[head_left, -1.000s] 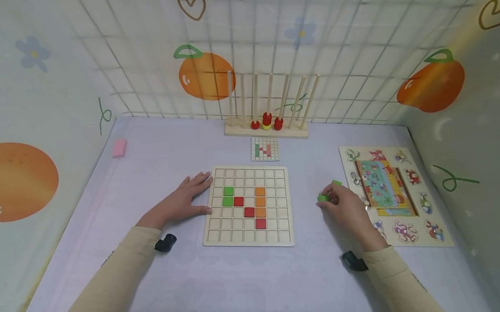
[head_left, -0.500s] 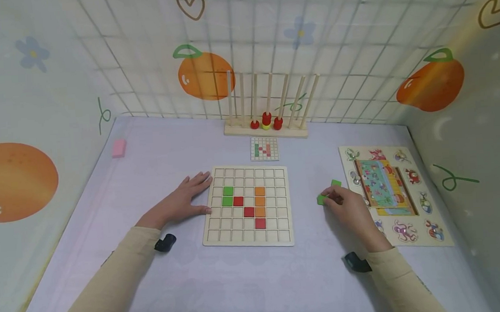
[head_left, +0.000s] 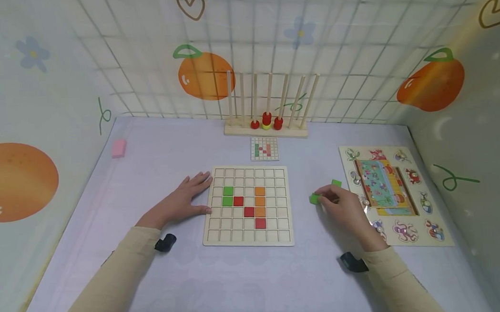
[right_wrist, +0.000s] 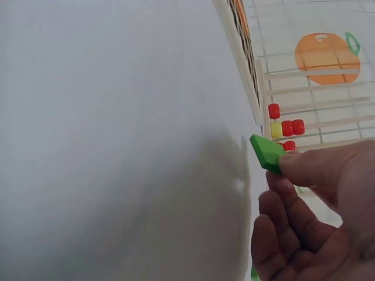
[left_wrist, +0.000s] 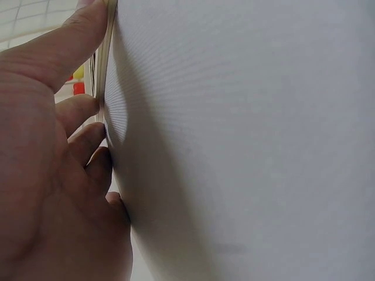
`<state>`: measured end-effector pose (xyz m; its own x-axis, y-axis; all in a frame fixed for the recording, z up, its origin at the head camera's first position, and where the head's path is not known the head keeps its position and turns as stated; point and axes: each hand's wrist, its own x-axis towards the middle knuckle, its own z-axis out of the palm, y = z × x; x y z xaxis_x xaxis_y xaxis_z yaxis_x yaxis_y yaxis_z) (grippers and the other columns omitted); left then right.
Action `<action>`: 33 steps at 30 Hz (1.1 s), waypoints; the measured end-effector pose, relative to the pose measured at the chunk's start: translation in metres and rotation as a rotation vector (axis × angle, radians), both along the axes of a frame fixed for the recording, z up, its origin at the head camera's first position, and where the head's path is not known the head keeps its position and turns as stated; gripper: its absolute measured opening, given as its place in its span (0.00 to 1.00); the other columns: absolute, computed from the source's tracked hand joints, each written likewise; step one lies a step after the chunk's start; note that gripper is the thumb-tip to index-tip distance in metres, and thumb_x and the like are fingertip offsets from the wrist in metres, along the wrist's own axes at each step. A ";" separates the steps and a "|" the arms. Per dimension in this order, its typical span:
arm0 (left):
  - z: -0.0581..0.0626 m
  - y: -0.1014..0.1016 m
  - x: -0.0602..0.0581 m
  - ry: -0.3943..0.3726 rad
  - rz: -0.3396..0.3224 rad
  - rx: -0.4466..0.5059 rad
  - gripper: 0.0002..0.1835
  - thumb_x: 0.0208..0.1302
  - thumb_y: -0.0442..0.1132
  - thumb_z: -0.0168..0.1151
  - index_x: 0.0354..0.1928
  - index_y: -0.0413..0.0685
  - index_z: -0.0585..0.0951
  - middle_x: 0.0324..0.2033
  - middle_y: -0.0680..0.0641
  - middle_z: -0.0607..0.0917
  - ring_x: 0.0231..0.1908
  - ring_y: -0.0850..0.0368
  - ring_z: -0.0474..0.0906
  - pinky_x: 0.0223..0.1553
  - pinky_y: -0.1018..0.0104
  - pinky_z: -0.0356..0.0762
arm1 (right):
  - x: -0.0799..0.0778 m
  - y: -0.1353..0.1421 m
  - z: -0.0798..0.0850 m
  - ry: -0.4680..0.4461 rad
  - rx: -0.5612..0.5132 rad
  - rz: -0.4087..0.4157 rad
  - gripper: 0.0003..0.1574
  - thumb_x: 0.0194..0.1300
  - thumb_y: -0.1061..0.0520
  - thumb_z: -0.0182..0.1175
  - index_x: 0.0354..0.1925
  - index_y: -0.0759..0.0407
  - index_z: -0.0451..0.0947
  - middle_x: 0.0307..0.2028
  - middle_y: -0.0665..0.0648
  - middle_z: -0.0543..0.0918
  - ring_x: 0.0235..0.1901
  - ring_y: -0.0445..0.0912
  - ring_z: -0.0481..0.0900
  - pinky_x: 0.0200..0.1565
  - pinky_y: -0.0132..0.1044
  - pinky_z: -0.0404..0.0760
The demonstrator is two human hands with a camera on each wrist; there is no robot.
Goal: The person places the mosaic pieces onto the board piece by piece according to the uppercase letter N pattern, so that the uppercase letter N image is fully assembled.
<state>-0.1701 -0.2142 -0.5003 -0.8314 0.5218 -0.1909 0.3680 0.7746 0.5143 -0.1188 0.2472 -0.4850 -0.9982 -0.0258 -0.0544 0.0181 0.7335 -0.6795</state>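
My right hand (head_left: 343, 210) pinches a green square tile (right_wrist: 268, 153) between thumb and fingertips, just right of the wooden grid board (head_left: 276, 233). A second green tile (head_left: 336, 183) lies on the table behind that hand. My left hand (head_left: 177, 203) rests at the board's left edge, thumb and fingertips touching its rim, fingers spread. On the board sit two green tiles (head_left: 228, 196), several red tiles (head_left: 249, 212) stepping down to the right, and a column of orange tiles (head_left: 260, 201). Behind the board lies a small pattern card (head_left: 264, 148).
A wooden peg stand (head_left: 240, 129) with red and yellow beads stands at the back. On the right lies a sea-animal puzzle board (head_left: 433, 202) with picture panels stacked on it. A pink block (head_left: 119, 148) sits at the far left.
My right hand has moved a little left, carrying the green tile away from the second one, which now shows more fully. The left hand and the board have not moved.
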 end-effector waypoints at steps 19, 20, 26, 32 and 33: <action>-0.001 0.000 -0.001 0.005 -0.008 -0.008 0.55 0.60 0.64 0.70 0.81 0.53 0.54 0.81 0.51 0.49 0.80 0.50 0.38 0.80 0.51 0.31 | -0.008 -0.043 0.008 0.006 -0.087 0.067 0.12 0.68 0.57 0.67 0.49 0.55 0.86 0.39 0.54 0.88 0.37 0.47 0.82 0.38 0.38 0.82; -0.001 0.000 -0.001 0.005 -0.008 -0.007 0.55 0.60 0.64 0.70 0.81 0.53 0.54 0.81 0.51 0.49 0.80 0.50 0.38 0.80 0.51 0.31 | -0.008 -0.046 0.008 0.007 -0.090 0.071 0.12 0.68 0.57 0.67 0.49 0.55 0.86 0.39 0.54 0.88 0.37 0.47 0.82 0.39 0.38 0.82; -0.001 0.000 -0.001 0.003 -0.010 -0.002 0.54 0.60 0.63 0.70 0.81 0.53 0.54 0.81 0.51 0.49 0.80 0.50 0.38 0.80 0.51 0.31 | -0.008 -0.066 0.012 0.004 -0.103 0.100 0.10 0.67 0.57 0.68 0.48 0.52 0.87 0.36 0.50 0.86 0.36 0.46 0.81 0.38 0.38 0.82; 0.000 0.000 -0.001 0.008 -0.014 -0.005 0.55 0.60 0.63 0.70 0.81 0.52 0.54 0.81 0.50 0.49 0.80 0.49 0.39 0.80 0.50 0.31 | -0.006 -0.092 0.014 0.003 -0.140 0.174 0.09 0.68 0.57 0.68 0.46 0.51 0.87 0.34 0.48 0.85 0.34 0.44 0.80 0.38 0.37 0.83; 0.000 0.000 -0.001 0.009 -0.014 -0.005 0.55 0.60 0.63 0.70 0.81 0.52 0.54 0.81 0.50 0.49 0.80 0.49 0.39 0.80 0.50 0.31 | -0.006 -0.096 0.015 -0.001 -0.147 0.184 0.08 0.68 0.57 0.68 0.46 0.51 0.87 0.34 0.48 0.85 0.34 0.44 0.80 0.37 0.37 0.83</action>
